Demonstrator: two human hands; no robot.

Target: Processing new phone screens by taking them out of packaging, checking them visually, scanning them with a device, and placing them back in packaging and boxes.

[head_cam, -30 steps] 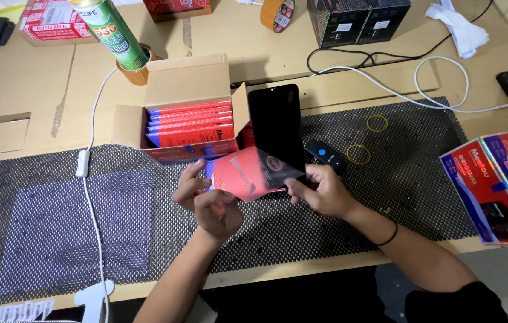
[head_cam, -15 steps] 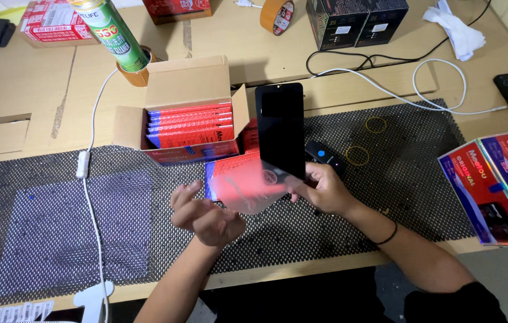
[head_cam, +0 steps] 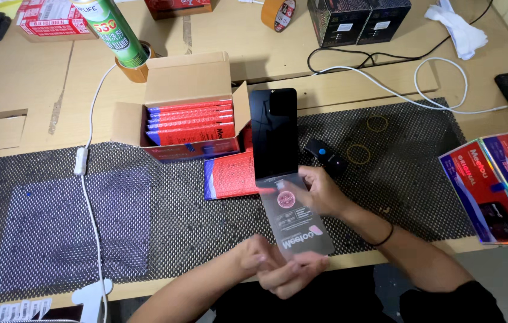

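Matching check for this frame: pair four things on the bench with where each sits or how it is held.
1 black phone panel
2 clear film
3 open cardboard box
4 green spray can

A far edge, standing in a tape roll
B held upright by right hand
C pulled by left hand
D filled with red packs

Pairs: 1-B, 2-C, 3-D, 4-A

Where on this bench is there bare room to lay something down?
Free: the dark mesh mat left of the white cable, and the strip between the rubber bands and red-blue boxes. Crowded: around the open carton and both hands.
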